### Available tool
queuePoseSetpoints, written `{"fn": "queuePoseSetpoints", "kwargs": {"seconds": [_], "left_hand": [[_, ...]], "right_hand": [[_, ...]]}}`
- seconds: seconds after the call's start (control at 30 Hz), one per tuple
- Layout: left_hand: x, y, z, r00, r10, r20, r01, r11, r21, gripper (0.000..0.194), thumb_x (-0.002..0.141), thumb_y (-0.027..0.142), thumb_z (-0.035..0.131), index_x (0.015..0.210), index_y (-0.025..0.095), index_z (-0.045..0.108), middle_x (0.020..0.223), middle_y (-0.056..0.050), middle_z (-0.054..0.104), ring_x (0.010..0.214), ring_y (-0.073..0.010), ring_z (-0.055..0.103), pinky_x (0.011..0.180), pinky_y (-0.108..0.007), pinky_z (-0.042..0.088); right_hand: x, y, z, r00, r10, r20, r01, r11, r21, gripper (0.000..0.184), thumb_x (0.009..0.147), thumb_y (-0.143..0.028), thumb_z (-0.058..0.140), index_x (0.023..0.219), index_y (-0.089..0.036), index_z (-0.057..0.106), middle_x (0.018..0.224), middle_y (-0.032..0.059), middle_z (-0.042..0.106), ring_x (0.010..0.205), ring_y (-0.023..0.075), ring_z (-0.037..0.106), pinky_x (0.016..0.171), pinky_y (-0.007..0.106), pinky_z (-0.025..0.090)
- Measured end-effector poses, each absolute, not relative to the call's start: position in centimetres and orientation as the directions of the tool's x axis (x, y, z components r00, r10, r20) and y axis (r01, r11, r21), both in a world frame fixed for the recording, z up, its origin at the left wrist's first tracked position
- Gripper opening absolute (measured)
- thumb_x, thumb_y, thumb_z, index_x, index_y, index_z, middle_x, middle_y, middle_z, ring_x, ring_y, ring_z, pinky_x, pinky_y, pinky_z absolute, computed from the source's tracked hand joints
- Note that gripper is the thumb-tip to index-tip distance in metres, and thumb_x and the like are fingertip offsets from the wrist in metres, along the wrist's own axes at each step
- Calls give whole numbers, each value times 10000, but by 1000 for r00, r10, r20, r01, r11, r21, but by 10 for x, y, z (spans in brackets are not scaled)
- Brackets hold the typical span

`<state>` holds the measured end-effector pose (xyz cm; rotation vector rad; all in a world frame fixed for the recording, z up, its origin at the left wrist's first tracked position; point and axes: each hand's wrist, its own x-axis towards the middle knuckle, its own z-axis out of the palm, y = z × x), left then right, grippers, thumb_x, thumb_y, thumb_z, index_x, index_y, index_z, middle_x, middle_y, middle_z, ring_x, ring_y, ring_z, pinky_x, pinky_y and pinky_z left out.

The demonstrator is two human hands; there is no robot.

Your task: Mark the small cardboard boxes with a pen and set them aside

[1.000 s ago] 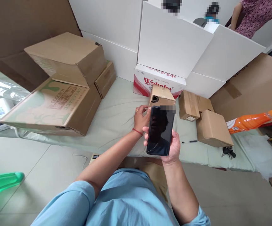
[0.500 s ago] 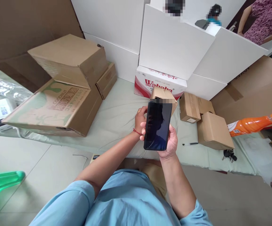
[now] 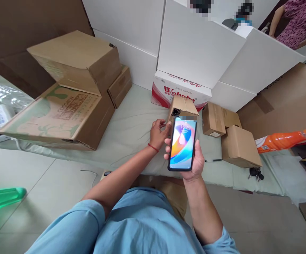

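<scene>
A smartphone (image 3: 182, 144) with a lit, colourful screen rests upright in my right hand (image 3: 198, 158), whose fingers wrap round it from behind and show at its left edge. My left hand (image 3: 158, 134), with a red string on the wrist, is just left of the phone. Its fingers are loosely bent and apart, with the thumb by the side of a small cardboard box (image 3: 185, 103); I cannot tell whether it touches. That box has a dark hole at its corner and is partly hidden by the phone. Behind it stands a white and red Wahaha carton (image 3: 160, 92).
A coconut carton (image 3: 63, 113) with another box (image 3: 68, 53) on top is at the left. On the right are several small boxes (image 3: 240, 146), an orange bottle (image 3: 282, 141), keys (image 3: 256, 173) and a pen (image 3: 213, 161). White panels (image 3: 195, 46) border the cloth-covered surface (image 3: 131, 130).
The phone's screen has gone from dark to lit. My right hand and the phone have shifted slightly right, and my left hand now shows more fully, apart from the phone.
</scene>
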<state>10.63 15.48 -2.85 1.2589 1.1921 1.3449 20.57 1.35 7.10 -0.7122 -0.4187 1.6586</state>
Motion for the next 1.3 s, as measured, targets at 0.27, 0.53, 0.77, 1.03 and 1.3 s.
{"fn": "queuePoseSetpoints", "kwargs": {"seconds": [0.27,0.53,0.77,1.03,1.3], "left_hand": [[95,143,-57,73,993,-92,-212,106,972,621,920,695,718,1293,208,624,1190,-122,689,1041,-264,736,687,-379,708],[93,135,-76,163,982,-94,-304,141,942,676,886,676,755,1356,203,644,1034,-63,694,1018,-226,716,840,-413,714],[84,131,-80,227,972,-60,-328,134,935,650,881,561,781,1414,203,681,993,-32,691,954,-190,725,958,-452,686],[80,122,-75,410,912,21,-330,126,935,638,807,387,825,1419,236,726,1306,-92,776,1191,-278,757,1128,-515,592],[75,117,-61,582,806,112,-240,38,970,562,756,367,890,1310,352,801,1479,-16,723,1489,-351,591,1272,-578,451]], "right_hand": [[275,-62,-5,212,832,-512,-735,-209,-645,527,1010,-654,585,1275,-242,777,1294,130,808,1138,274,792,1023,516,628],[274,-45,-30,302,715,-630,-626,-350,-697,463,968,-559,709,1099,-124,801,1032,156,860,947,312,844,967,512,664],[277,-13,-7,654,661,-368,-130,-381,-916,590,913,-623,736,1281,-162,734,1389,191,755,1378,354,677,1144,553,563],[242,33,40,624,755,201,423,-111,-899,1320,721,-615,943,1745,-214,212,1765,235,325,1652,375,334,1294,587,372],[226,75,27,708,647,284,511,-192,-838,1445,659,-572,970,1733,-83,136,1784,312,180,1705,426,114,1327,642,269]]}}
